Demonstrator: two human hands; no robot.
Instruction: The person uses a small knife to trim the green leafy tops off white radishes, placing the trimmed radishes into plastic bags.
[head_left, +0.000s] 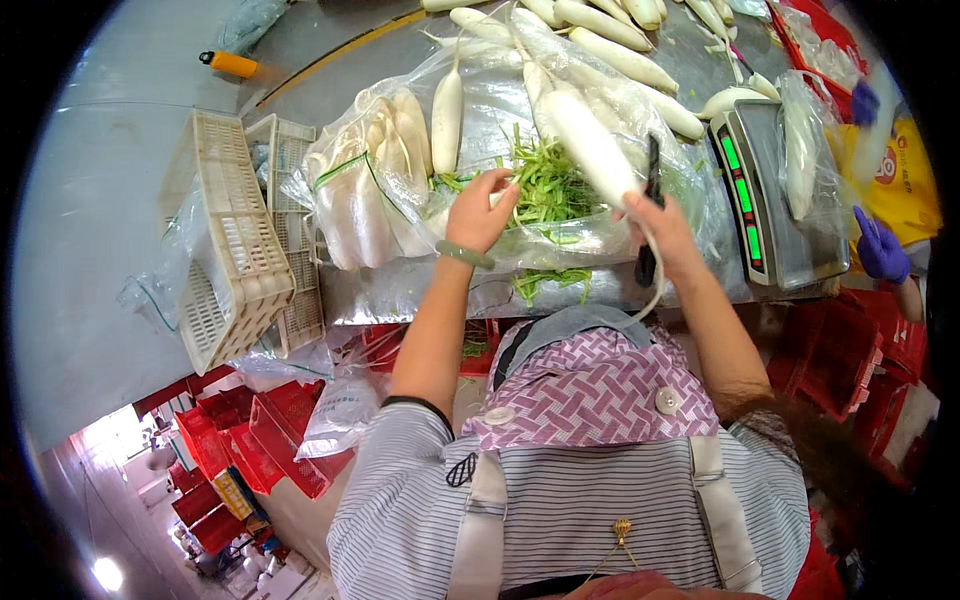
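My right hand grips the lower end of a white radish, whose long thin root hangs down past the wrist. A black tool, possibly a knife, is in the same hand, partly covered by the fingers. Over a heap of chopped green leaf stems, my left hand has its fingers curled around a pale piece; whether it grips that piece is unclear. Beneath both hands lies a clear plastic bag sheet. A filled clear bag of radishes sits left of my left hand.
Loose radishes lie at the back. A scale with green displays stands right, a bagged radish on it. White crates stand left, near an orange bottle. Another person's purple-gloved hand is at far right.
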